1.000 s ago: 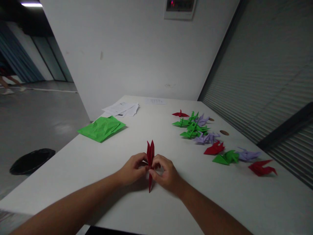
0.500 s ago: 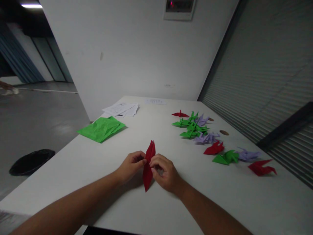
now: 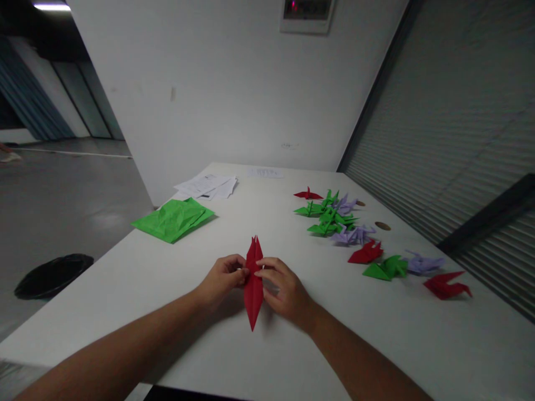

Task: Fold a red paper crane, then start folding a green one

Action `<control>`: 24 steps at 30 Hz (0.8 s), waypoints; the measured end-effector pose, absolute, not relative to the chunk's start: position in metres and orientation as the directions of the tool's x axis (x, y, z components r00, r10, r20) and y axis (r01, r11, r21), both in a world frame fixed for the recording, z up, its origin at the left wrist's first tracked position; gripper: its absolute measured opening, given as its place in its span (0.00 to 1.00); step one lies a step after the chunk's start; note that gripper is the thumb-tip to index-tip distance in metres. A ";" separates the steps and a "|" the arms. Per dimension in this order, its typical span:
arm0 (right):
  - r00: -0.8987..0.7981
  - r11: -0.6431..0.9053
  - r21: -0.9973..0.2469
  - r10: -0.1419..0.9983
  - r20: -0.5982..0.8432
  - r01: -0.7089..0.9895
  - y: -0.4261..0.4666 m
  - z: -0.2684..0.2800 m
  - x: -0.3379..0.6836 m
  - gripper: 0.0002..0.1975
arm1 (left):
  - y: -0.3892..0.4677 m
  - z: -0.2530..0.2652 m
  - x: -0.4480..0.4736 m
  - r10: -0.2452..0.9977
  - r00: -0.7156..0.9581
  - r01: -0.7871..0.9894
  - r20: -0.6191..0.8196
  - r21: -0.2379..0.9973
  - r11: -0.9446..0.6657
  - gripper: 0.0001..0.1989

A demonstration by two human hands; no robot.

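Note:
Between my two hands, low over the front of the white table (image 3: 200, 340), is a red piece of folded origami paper (image 3: 253, 303), long and diamond-shaped, with a split tip at its far end and a single point toward me. My left hand (image 3: 223, 281) pinches its left edge between thumb and forefinger. On the right edge, my right hand (image 3: 284, 287) holds it, fingertips on the upper face and the thumb partly hidden at the side. A centre crease runs down the paper.
Folded paper cranes in green (image 3: 330, 220), lilac (image 3: 424, 263) and red (image 3: 447, 285) lie along the table's right side. Green paper sheets (image 3: 173, 220) and printed white papers (image 3: 207, 185) lie at the left. A black-lined bin (image 3: 54, 275) stands on the floor, and blinds (image 3: 455, 128) border the right.
The red folded paper has turned so its face shows more broadly, and its far tip has shifted slightly left. My right fingers have spread from a pinch onto its face.

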State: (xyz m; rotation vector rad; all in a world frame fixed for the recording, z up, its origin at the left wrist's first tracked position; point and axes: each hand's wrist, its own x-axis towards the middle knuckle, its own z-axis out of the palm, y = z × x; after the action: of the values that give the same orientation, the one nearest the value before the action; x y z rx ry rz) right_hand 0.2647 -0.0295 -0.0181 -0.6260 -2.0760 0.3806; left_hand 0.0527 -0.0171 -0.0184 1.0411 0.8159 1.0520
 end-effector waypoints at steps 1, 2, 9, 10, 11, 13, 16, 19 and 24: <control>-0.458 0.819 -0.497 0.574 0.679 0.288 -0.030 -0.018 0.265 0.19 | -0.017 -0.018 0.053 0.950 0.307 -0.288 -0.052 0.947 0.145 0.13; -0.453 0.813 -0.504 0.581 0.676 0.290 -0.030 -0.019 0.265 0.18 | -0.017 -0.017 0.053 0.949 0.310 -0.291 -0.053 0.945 0.148 0.13; -0.364 0.784 -0.558 0.620 0.695 0.270 -0.029 -0.021 0.264 0.07 | -0.018 -0.017 0.053 0.931 0.365 -0.336 -0.026 0.928 0.158 0.13; -0.352 0.777 -0.572 0.629 0.694 0.261 -0.029 -0.022 0.264 0.06 | -0.018 -0.018 0.052 0.928 0.372 -0.338 -0.018 0.928 0.154 0.13; -0.344 0.770 -0.587 0.637 0.690 0.248 -0.028 -0.022 0.265 0.06 | -0.018 -0.019 0.052 0.926 0.378 -0.336 -0.012 0.930 0.150 0.14; -0.341 0.753 -0.621 0.654 0.675 0.216 -0.028 -0.022 0.265 0.06 | -0.017 -0.020 0.052 0.921 0.390 -0.324 -0.013 0.934 0.150 0.14; -0.336 0.717 -0.675 0.687 0.644 0.172 -0.027 -0.020 0.264 0.06 | -0.017 -0.021 0.051 0.906 0.422 -0.292 -0.027 0.942 0.164 0.15; -0.292 0.667 -0.735 0.732 0.616 0.122 -0.026 -0.019 0.261 0.06 | -0.018 -0.020 0.050 0.892 0.452 -0.280 -0.024 0.945 0.167 0.15; -0.193 0.574 -0.817 0.808 0.556 0.049 -0.024 -0.020 0.257 0.11 | -0.020 -0.018 0.051 0.888 0.459 -0.250 -0.031 0.954 0.163 0.13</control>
State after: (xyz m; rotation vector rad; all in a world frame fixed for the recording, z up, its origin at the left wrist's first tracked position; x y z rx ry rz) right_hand 0.2573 -0.0241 -0.0197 -0.7316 -1.6358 0.8083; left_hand 0.0511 -0.0198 -0.0179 1.1165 0.7124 0.9172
